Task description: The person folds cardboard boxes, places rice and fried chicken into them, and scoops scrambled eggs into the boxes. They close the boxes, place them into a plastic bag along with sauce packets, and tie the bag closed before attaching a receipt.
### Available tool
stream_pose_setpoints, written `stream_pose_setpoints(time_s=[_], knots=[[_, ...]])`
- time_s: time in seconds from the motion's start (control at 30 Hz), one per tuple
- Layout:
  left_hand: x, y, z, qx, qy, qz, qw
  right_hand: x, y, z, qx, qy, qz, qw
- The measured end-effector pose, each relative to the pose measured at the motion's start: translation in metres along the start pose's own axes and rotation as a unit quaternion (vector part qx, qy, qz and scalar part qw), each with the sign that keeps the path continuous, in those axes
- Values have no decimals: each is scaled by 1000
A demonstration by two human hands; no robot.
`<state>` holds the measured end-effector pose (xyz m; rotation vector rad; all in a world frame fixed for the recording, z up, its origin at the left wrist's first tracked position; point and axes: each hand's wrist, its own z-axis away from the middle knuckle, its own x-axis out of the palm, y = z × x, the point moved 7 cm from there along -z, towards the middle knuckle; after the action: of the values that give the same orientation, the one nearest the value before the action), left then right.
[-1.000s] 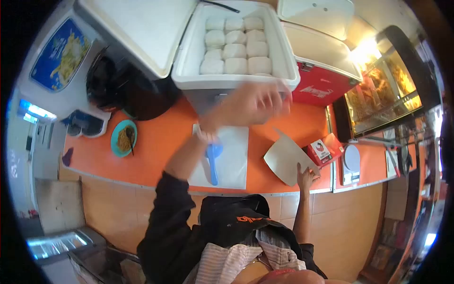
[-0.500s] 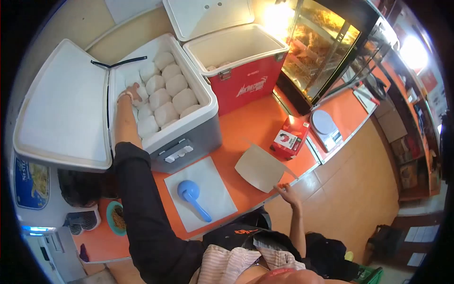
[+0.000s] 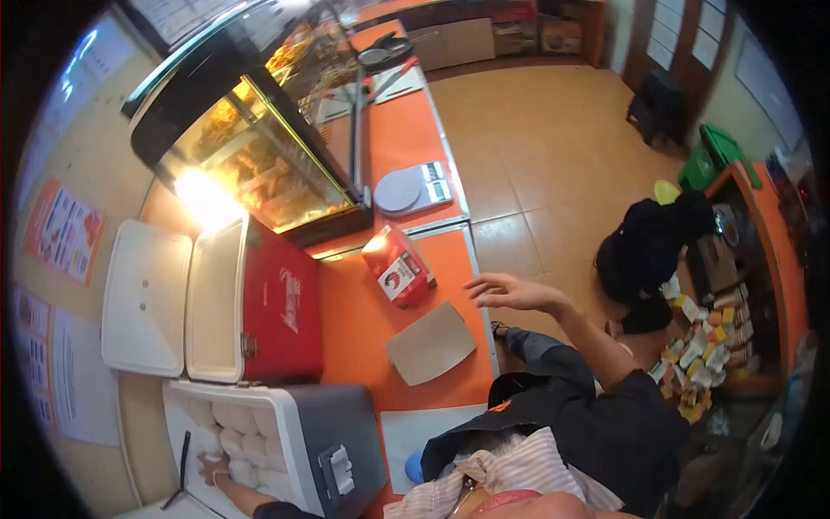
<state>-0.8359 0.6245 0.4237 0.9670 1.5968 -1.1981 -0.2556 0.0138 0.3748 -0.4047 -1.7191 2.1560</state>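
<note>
My left hand (image 3: pixel 213 470) reaches down into a grey and white cooler (image 3: pixel 290 432), its fingers apart over several rounded white wrapped bundles (image 3: pixel 251 437). Whether the fingertips press on a bundle is too small to tell. My right hand (image 3: pixel 512 291) is held out above the counter's edge, fingers stretched and nothing in them. Nearest to it lies a plain brown cardboard piece (image 3: pixel 432 343). Just beyond stands a red printed carton (image 3: pixel 399 268). A blue scoop (image 3: pixel 415 468) on a white sheet (image 3: pixel 432 424) is mostly hidden by my clothing.
A red cooler (image 3: pixel 281 311) stands open beside the grey one. Behind it is a lit glass food warmer (image 3: pixel 268 164). A kitchen scale (image 3: pixel 411 189) sits farther along the orange counter (image 3: pixel 354 346). Another person in dark clothes (image 3: pixel 644 259) crouches at right near scattered packages (image 3: pixel 709 342).
My view has swung to the right, bringing the crouching person into sight. My right hand has lifted away from the cardboard piece and stretched out. My left hand stays inside the grey cooler.
</note>
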Motion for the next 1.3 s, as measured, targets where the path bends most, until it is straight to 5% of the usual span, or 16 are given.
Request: stream_pose_setpoints(time_s=[0.13,0.2,0.23,0.37,0.5,0.53,0.6,0.63,0.7,0.8,0.87,0.93,1.0,1.07,1.17,1.3], knots=[[6,-17,-37,70,-193,80,975,48,-37,-11,-80,-107,-10,991],[-28,-23,-35,93,-257,443,854,79,-78,-14,-170,-198,-47,964],[-66,-22,-33,169,-222,473,836,95,-96,-17,-207,-238,-39,948],[-294,46,143,520,16,357,776,166,-173,-18,-247,-358,-126,892],[-367,128,322,657,-26,468,591,227,-213,-23,-155,-358,-290,874],[-376,144,353,663,-32,462,588,240,-214,-25,-106,-370,-375,843],[-364,169,414,799,1,157,581,242,-206,-30,-55,-354,-553,752],[-361,171,405,800,-7,155,579,231,-192,-44,-108,-292,-511,801],[-340,173,367,806,-249,218,490,211,-154,-59,-38,-254,-477,840],[-305,149,181,436,-98,549,707,175,-105,-46,30,-222,-453,863],[-162,57,-99,292,-64,334,894,149,-66,-30,59,-237,-413,878],[-107,25,-62,203,-75,164,962,124,-12,-13,101,-197,-340,914],[-95,50,49,119,-157,247,949,107,22,6,138,-159,-304,929],[8,39,-17,307,-30,267,913,88,63,14,237,-11,-271,933],[3,43,-7,296,13,304,906,91,78,-4,277,64,-391,875],[-23,62,21,219,33,282,933,114,102,-58,245,187,-306,901]])
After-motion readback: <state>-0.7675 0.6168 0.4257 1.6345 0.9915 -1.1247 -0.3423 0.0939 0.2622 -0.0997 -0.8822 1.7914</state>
